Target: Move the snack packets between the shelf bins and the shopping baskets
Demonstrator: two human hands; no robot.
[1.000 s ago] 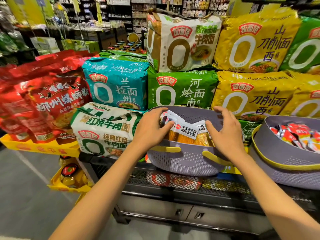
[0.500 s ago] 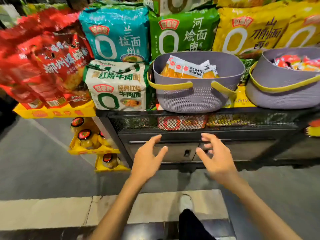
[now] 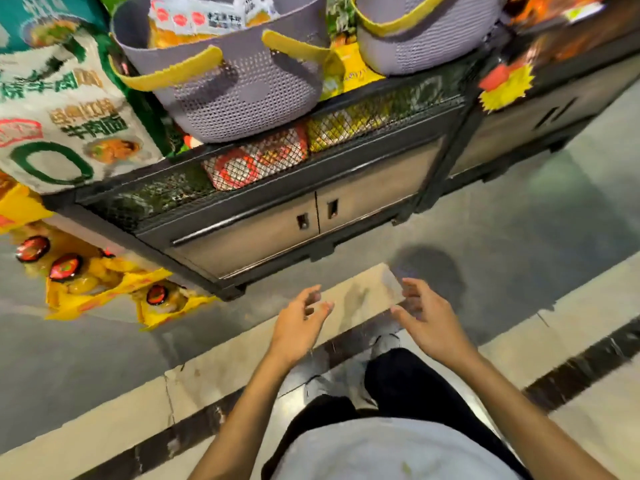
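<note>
A grey perforated basket (image 3: 242, 95) with yellow handles stands on the black display stand at top centre. Orange snack packets (image 3: 201, 20) with white labels lie inside it. A second grey basket (image 3: 426, 46) sits to its right, its contents cut off by the frame. My left hand (image 3: 299, 322) and my right hand (image 3: 426, 317) hang low over the floor, well below and in front of the baskets. Both have loosely spread fingers and hold nothing.
The black stand (image 3: 311, 202) has a mesh front with packets behind it and two cabinet doors below. Large noodle packs (image 3: 62, 109) pile at the left. Yellow trays of jars (image 3: 86, 278) lie on the floor at left. My legs and shoes (image 3: 384, 344) are below.
My hands let go of the packets in the left basket and dropped down toward the floor. The view tilted down, so the baskets now sit at the top edge.
</note>
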